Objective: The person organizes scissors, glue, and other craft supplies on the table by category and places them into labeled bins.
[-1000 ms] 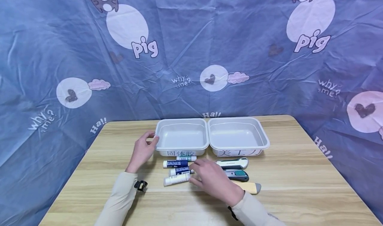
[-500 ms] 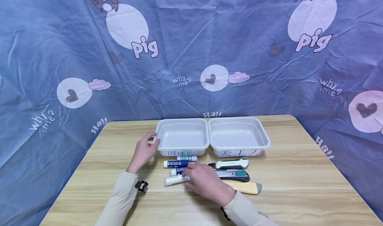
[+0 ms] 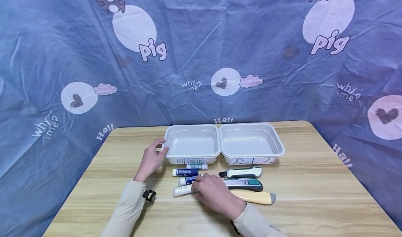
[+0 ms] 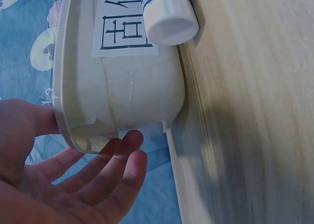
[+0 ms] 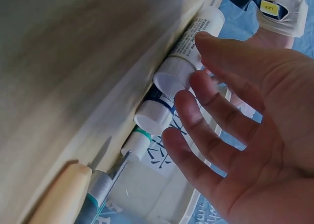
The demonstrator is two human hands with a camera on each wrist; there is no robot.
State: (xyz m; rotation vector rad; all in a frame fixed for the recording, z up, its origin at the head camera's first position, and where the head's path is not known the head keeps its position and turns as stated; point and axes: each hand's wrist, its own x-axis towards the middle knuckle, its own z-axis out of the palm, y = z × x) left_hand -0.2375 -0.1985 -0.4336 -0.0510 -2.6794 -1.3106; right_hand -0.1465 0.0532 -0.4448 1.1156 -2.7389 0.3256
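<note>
The head camera looks forward and down from some way back, with the table (image 3: 314, 188) toward six o'clock and the cloth (image 3: 188, 55) toward twelve. The left wrist camera sits close to the left hand (image 3: 152, 158), its picture turned sideways: table at three o'clock, cloth at ten, hand at eight. The right wrist camera is also close, tilted, with the table toward ten o'clock and the right hand (image 3: 215, 195) between three and four. It shares the glue sticks (image 3: 185, 172) with the head view and catches the left sleeve (image 5: 294, 13) at two. Both wrist views share the left box (image 3: 192, 141) with it.

White glue stick (image 3: 184, 190), yellow cutter (image 3: 253, 197).
</note>
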